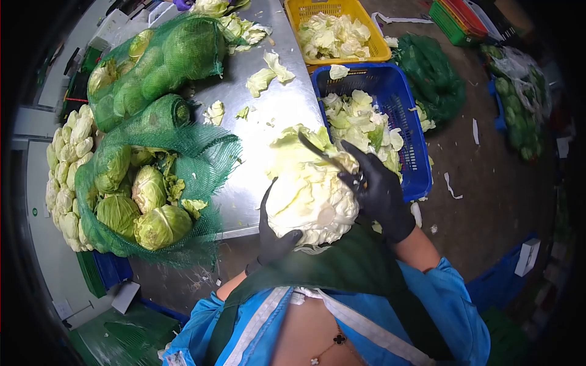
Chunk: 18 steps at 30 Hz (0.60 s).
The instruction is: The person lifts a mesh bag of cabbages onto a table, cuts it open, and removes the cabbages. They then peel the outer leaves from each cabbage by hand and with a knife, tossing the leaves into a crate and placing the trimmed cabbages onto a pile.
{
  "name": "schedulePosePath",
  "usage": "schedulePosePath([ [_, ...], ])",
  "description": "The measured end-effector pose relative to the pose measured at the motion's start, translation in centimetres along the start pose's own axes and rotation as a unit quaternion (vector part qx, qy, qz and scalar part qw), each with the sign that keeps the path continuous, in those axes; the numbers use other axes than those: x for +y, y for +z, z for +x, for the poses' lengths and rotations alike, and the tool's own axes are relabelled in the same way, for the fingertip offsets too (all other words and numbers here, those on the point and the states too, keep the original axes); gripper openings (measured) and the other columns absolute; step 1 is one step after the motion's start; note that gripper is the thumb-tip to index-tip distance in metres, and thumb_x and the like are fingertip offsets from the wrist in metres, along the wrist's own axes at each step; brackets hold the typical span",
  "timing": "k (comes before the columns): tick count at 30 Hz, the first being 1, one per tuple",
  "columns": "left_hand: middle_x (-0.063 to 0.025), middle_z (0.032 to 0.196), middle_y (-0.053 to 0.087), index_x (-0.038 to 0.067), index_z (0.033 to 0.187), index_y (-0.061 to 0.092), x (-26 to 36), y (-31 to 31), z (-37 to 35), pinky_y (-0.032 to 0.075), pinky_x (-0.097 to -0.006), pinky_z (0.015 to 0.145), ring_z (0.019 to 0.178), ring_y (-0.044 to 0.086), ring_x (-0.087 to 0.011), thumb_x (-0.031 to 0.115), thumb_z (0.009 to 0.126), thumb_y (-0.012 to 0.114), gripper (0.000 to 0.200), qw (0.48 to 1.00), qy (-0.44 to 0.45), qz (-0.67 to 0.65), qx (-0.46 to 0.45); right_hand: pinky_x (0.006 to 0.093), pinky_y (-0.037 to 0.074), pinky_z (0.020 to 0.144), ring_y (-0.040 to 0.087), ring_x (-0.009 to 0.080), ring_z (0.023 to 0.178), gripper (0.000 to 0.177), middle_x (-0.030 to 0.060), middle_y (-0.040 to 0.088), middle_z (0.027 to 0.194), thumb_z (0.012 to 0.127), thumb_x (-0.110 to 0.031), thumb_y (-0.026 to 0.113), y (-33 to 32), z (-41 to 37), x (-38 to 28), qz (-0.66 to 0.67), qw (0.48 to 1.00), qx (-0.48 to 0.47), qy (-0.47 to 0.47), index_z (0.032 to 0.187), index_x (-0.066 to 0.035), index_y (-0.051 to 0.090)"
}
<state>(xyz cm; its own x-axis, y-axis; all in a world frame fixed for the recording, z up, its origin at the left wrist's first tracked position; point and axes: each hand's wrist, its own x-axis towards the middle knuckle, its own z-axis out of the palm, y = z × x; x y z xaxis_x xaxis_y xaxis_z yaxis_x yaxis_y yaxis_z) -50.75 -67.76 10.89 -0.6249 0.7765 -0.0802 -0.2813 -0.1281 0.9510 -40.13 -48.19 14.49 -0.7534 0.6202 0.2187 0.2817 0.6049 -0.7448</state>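
Observation:
A pale cabbage point(311, 204) with loosened outer leaves is held close to my body, over the near edge of the metal table. My left hand point(278, 229), in a black glove, is wrapped round its left side. In my right hand point(381, 192), also black-gloved, is a knife point(318, 149), its dark blade pointing up and left across the cabbage's top. The right fingers are closed on the handle, which is mostly hidden. To the left, an opened green net bag point(210, 161) spills out whole cabbages point(162, 227).
A blue crate point(418, 143) and a yellow crate point(381, 43) hold torn leaves. A full net bag point(189, 52) lies on the metal table point(241, 204). Trimmed cabbages point(64, 177) are piled far left. Leaf scraps point(268, 76) lie about. A purple-gloved hand point(182, 4) shows at the top.

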Motion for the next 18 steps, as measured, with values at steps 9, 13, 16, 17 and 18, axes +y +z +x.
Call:
schedulePosePath([
  [9, -0.0167, 0.128, 0.042, -0.004, 0.133, 0.025, -1.3, -3.7, -1.5, 0.041, -0.0378, 0.093, 0.114, 0.046, -0.0249, 0.043, 0.07, 0.073, 0.092, 0.989, -0.099, -0.106, -0.016, 0.0267, 0.04, 0.044, 0.048, 0.0089, 0.046, 0.035, 0.0037, 0.053, 0.058, 0.085, -0.036, 0.061, -0.2, 5.0, 4.9, 0.2, 0.919, -0.179, 0.29, 0.077, -0.002, 0.056],
  [13, -0.0167, 0.126, 0.044, -0.004, 0.132, 0.027, -2.5, -5.6, -1.3, 0.044, -0.0378, 0.09, 0.113, 0.048, -0.0237, 0.039, 0.075, 0.069, 0.083, 0.967, -0.129, -0.218, -0.037, 0.0257, 0.039, 0.04, 0.049, 0.0092, 0.045, 0.028, 0.0012, 0.052, 0.057, 0.086, -0.031, 0.059, 1.5, 5.0, 9.8, 0.345, 0.884, -0.046, 0.311, 0.079, -0.004, 0.055],
  [16, -0.0167, 0.126, 0.045, -0.004, 0.131, 0.028, -2.5, -5.8, -0.3, 0.044, -0.0377, 0.089, 0.113, 0.048, -0.0235, 0.038, 0.076, 0.069, 0.081, 0.946, -0.113, -0.303, -0.037, 0.0255, 0.044, 0.049, 0.056, 0.0137, 0.058, 0.034, 0.0082, 0.06, 0.074, 0.084, -0.027, 0.062, 0.3, 5.9, 13.6, 0.246, 0.936, 0.111, 0.225, 0.103, 0.001, 0.056],
  [17, -0.0167, 0.125, 0.045, -0.004, 0.131, 0.028, -2.3, -5.8, 0.0, 0.044, -0.0377, 0.089, 0.113, 0.048, -0.0235, 0.038, 0.076, 0.068, 0.08, 0.942, -0.106, -0.318, -0.035, 0.0261, 0.046, 0.057, 0.058, 0.0152, 0.068, 0.042, 0.0115, 0.06, 0.083, 0.082, -0.025, 0.064, 0.1, 5.8, 14.2, 0.113, 0.97, 0.139, 0.165, 0.112, 0.001, 0.051],
  [18, -0.0167, 0.125, 0.045, -0.004, 0.131, 0.029, -2.2, -5.9, 0.4, 0.044, -0.0377, 0.089, 0.112, 0.048, -0.0234, 0.038, 0.076, 0.068, 0.08, 0.937, -0.101, -0.333, -0.037, 0.0268, 0.048, 0.064, 0.06, 0.0167, 0.077, 0.052, 0.0147, 0.061, 0.093, 0.08, -0.023, 0.067, -0.2, 5.7, 12.8, -0.023, 0.981, 0.169, 0.097, 0.121, 0.002, 0.047],
])
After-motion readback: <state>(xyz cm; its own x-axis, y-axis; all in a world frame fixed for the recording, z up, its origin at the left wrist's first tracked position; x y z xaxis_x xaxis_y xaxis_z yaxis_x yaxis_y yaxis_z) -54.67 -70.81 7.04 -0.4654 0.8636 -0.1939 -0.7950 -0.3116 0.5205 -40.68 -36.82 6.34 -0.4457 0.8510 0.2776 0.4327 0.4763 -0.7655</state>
